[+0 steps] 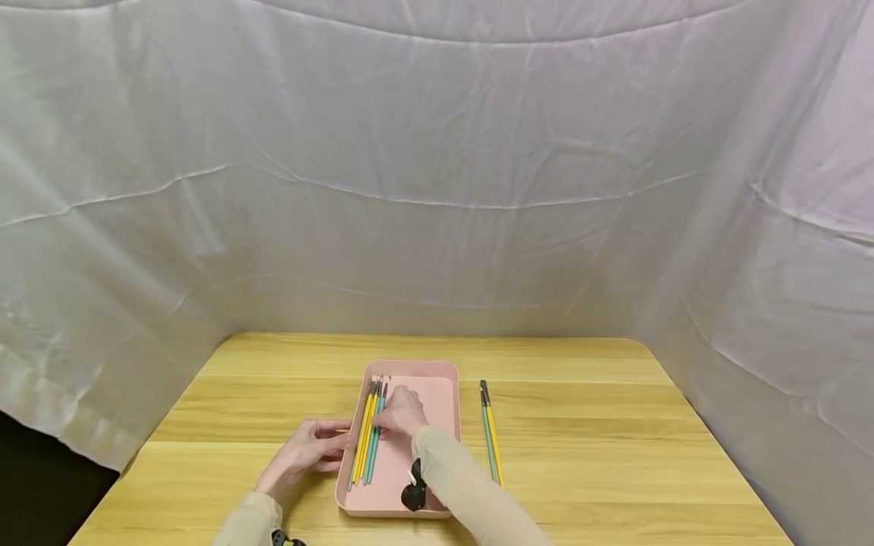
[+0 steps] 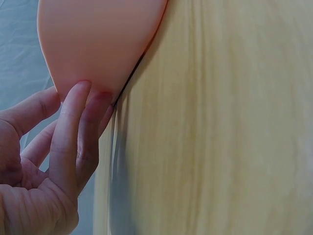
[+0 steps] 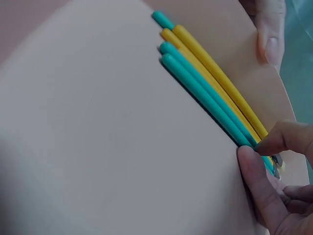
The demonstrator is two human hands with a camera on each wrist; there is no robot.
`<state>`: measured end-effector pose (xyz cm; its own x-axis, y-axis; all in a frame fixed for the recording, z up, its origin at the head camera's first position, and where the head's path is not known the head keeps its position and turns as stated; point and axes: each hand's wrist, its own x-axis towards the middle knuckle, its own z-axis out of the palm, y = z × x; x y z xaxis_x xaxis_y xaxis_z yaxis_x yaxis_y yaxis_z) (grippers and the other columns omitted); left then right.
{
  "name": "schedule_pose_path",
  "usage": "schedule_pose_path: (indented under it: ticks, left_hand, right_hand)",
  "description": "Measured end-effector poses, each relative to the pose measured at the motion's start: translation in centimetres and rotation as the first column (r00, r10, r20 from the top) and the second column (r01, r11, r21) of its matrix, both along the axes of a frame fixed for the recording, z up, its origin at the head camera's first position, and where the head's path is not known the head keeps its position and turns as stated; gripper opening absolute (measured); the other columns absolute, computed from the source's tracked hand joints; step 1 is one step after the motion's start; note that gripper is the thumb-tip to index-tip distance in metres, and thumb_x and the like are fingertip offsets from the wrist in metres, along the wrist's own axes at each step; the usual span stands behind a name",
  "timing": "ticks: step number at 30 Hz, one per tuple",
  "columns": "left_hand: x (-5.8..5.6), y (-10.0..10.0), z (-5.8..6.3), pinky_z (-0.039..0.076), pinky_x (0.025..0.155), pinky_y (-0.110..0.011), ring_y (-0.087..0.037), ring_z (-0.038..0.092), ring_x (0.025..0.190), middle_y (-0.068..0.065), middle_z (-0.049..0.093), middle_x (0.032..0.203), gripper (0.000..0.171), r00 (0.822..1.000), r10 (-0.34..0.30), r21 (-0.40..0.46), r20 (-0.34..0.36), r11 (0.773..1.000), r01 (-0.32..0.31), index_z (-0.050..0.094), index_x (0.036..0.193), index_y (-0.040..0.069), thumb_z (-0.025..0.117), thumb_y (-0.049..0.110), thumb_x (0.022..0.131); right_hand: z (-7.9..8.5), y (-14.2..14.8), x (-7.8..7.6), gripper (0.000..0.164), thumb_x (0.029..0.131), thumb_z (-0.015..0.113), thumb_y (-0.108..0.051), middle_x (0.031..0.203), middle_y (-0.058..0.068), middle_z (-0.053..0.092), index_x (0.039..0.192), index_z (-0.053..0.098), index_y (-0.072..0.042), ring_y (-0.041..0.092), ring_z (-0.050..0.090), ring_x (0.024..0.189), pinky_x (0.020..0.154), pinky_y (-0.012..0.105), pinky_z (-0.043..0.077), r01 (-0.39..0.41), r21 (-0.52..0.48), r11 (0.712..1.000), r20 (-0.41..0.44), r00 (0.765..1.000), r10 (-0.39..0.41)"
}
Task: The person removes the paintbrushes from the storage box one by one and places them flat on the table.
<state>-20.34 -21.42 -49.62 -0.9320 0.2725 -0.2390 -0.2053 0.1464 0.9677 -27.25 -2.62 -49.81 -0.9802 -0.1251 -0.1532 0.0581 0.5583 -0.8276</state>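
Observation:
A pink rectangular tray [image 1: 419, 470] holds several paintbrushes with yellow and teal handles, lying side by side along its left wall. My left hand [image 1: 310, 449] grips the tray's left side; one fingertip [image 3: 272, 49] laps over the rim while other fingers press the outer wall, seen also in the left wrist view. Inside the tray, my right hand [image 1: 403, 413] pinches the rightmost teal paintbrush [image 3: 205, 98] between thumb [image 3: 251, 159] and index finger, near the bristle end. The yellow paintbrushes [image 3: 220, 73] lie just beyond it, handle ends together.
Right of the tray, a teal paintbrush [image 1: 488, 436] and a yellow paintbrush [image 1: 495, 447] lie on the wooden table [image 1: 614, 440], partly close to my right sleeve. Pale curtains [image 1: 437, 250] hang around the table's back and sides.

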Motion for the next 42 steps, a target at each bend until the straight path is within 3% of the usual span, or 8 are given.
schedule_pose_path:
  ticks: [6,13,19,25,33,42]
  left_hand:
    - [-0.1,-0.1,0.2,0.066,0.074,-0.031,-0.019,0.074,0.088,-0.013,0.074,0.108,0.056,1.000,-0.002,0.003,-0.005,1.000,0.002,0.044,0.141,-0.015,0.066,0.010,0.096]
    - [-0.2,-0.1,0.2,0.066,0.072,-0.029,-0.017,0.073,0.087,-0.011,0.074,0.106,0.055,1.000,-0.002,-0.002,-0.003,1.000,0.002,0.046,0.141,-0.014,0.066,0.011,0.096]
    - [-0.2,0.0,0.2,0.066,0.071,-0.027,-0.016,0.073,0.085,-0.012,0.075,0.106,0.055,1.000,-0.004,-0.006,-0.007,1.000,0.004,0.045,0.141,-0.014,0.066,0.011,0.096]
    - [-0.1,0.1,0.2,0.065,0.070,-0.027,-0.015,0.073,0.085,-0.012,0.074,0.107,0.055,1.000,-0.009,-0.005,-0.009,1.000,0.009,0.044,0.141,-0.015,0.065,0.011,0.097]
    - [0.1,0.1,0.2,0.066,0.072,-0.029,-0.017,0.073,0.085,-0.010,0.075,0.105,0.056,1.000,0.001,0.006,-0.002,1.000,-0.001,0.044,0.141,-0.015,0.066,0.010,0.095]
    - [0.2,0.1,0.1,0.066,0.070,-0.028,-0.015,0.073,0.082,-0.009,0.075,0.103,0.056,1.000,0.018,0.000,0.011,1.000,-0.018,0.046,0.140,-0.014,0.067,0.010,0.095]
  right_hand:
    - [0.5,-0.6,-0.4,0.023,0.073,0.086,-0.009,0.053,0.004,0.063,0.068,0.063,-0.005,0.015,0.063,0.039,0.058,0.020,0.060,0.018,0.121,0.993,-0.030,0.999,-0.014]
    - [0.6,-0.7,-0.5,0.023,0.074,0.085,-0.009,0.056,0.007,0.063,0.073,0.063,-0.003,0.011,0.056,0.034,0.038,0.019,0.051,0.017,0.121,0.992,-0.007,1.000,-0.017]
    - [0.8,-0.2,-0.6,0.023,0.076,0.083,-0.010,0.052,0.009,0.064,0.069,0.062,-0.004,0.012,0.055,0.033,0.043,0.021,0.055,0.002,0.106,0.994,0.001,1.000,-0.002]
    - [0.9,0.6,-0.3,0.019,0.079,0.077,-0.003,0.054,0.012,0.067,0.064,0.065,-0.002,0.013,0.058,0.036,0.043,0.027,0.059,-0.036,-0.031,0.999,0.051,0.998,0.038]
    - [1.1,1.4,0.1,0.009,0.082,0.070,0.004,0.066,0.021,0.070,0.077,0.063,0.001,0.012,0.060,0.044,0.050,0.029,0.062,-0.068,-0.180,0.981,0.109,0.990,0.089]
    - [0.7,1.9,0.0,0.018,0.078,0.069,0.010,0.063,0.011,0.066,0.090,0.058,0.002,0.014,0.061,0.049,0.051,0.029,0.063,-0.014,-0.311,0.950,0.187,0.980,0.076]
